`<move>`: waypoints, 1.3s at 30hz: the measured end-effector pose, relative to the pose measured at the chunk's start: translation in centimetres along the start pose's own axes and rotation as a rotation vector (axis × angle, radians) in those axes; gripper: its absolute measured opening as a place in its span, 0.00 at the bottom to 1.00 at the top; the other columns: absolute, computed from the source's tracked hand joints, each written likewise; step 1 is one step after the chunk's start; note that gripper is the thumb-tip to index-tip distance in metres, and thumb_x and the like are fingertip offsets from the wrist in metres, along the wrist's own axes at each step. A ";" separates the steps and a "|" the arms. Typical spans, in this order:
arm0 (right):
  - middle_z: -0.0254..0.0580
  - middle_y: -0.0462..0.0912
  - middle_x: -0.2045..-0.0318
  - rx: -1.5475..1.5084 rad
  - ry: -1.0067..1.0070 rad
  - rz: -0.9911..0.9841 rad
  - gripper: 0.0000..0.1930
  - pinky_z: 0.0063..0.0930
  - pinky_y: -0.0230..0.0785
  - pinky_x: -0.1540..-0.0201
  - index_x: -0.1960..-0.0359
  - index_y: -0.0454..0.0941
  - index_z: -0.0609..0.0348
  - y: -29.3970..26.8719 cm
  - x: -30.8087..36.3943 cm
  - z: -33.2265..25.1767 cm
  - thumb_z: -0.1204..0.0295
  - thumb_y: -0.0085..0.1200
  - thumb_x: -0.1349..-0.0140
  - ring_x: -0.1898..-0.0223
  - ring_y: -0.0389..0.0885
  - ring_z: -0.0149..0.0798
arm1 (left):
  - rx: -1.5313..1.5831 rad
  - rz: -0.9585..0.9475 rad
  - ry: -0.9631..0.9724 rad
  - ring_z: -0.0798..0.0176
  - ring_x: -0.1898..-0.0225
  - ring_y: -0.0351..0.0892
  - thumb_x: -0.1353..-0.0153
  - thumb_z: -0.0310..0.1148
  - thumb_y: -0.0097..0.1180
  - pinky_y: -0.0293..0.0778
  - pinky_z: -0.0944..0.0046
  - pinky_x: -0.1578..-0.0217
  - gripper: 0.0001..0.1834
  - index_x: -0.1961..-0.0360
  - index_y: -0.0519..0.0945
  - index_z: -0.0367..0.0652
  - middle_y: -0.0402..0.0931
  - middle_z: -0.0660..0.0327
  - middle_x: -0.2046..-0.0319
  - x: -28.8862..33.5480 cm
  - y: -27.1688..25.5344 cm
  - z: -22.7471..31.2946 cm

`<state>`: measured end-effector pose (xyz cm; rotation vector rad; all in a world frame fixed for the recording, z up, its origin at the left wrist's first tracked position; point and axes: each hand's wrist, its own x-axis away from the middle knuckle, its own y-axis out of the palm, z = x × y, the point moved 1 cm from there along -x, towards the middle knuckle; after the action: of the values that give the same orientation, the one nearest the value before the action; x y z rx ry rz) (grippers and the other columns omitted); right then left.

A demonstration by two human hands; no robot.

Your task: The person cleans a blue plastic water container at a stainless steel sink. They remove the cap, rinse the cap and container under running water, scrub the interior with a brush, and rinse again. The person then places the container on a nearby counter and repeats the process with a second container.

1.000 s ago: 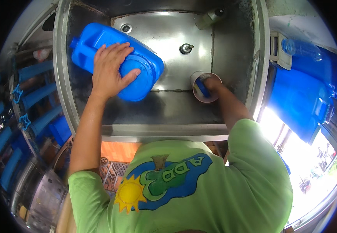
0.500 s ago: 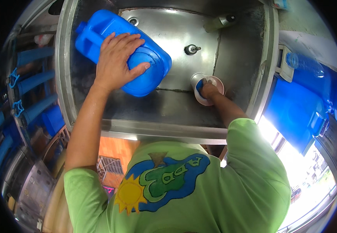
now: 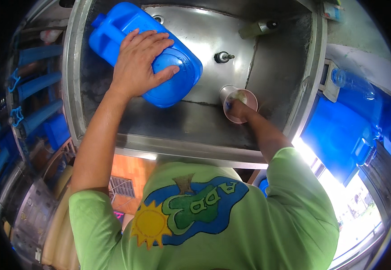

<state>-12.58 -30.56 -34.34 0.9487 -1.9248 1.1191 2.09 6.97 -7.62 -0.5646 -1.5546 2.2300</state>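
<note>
A blue plastic jug [image 3: 177,72] lies in the metal sink, its round base tilted toward me. My left hand [image 3: 143,63] rests spread over it, fingers along its side and thumb across the base. To the right, a cup-like container [image 3: 252,100] with a pinkish-white inside is tipped toward me. My right hand [image 3: 239,109] reaches into its mouth, fingers bent and mostly hidden. A bit of blue, seemingly a soft pad, shows at those fingers; its exact kind is unclear. Something pale, perhaps suds, lies inside the container.
Metal walls enclose the sink [image 3: 195,148]. A short upright fitting [image 3: 223,57] rises from its floor, and a greenish bottle [image 3: 256,30] lies at the far right. Large blue containers [image 3: 339,130] stand outside on the right; a rack with blue jugs [image 3: 40,83] is on the left.
The right hand has shifted within the container, and the blue bit at its fingers shows less. The left hand stays on the jug. The view has shifted slightly.
</note>
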 end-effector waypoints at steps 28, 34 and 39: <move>0.38 0.81 0.62 -0.972 0.192 0.402 0.13 0.35 0.77 0.52 0.52 0.78 0.58 -7.5 12.7 -1.6 0.70 0.50 0.37 0.59 0.82 0.36 | 0.410 0.215 -0.064 0.47 0.37 0.74 0.46 0.46 0.71 0.64 0.49 0.33 0.28 0.46 0.81 0.45 0.78 0.51 0.41 -1.6 -1.8 -3.2; 0.38 0.82 0.58 -1.679 -0.102 0.511 0.14 0.35 0.77 0.47 0.51 0.77 0.57 -8.8 15.7 -9.1 0.63 0.54 0.31 0.55 0.83 0.38 | -0.049 0.674 -0.124 0.44 0.40 0.74 0.45 0.48 0.69 0.69 0.48 0.38 0.27 0.46 0.81 0.47 0.76 0.51 0.42 -14.8 -9.3 -15.9; 0.37 0.83 0.56 -1.745 -0.460 0.481 0.14 0.34 0.77 0.48 0.49 0.76 0.57 -13.1 14.3 -19.4 0.62 0.55 0.29 0.55 0.83 0.35 | -0.303 0.497 -0.306 0.46 0.41 0.75 0.45 0.49 0.69 0.71 0.47 0.40 0.28 0.45 0.80 0.50 0.76 0.54 0.45 -21.1 -11.7 -20.5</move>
<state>-4.31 -21.10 -9.93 -0.3145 -2.4892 -0.8202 31.48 16.45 -0.61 -0.7971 -2.1228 2.5455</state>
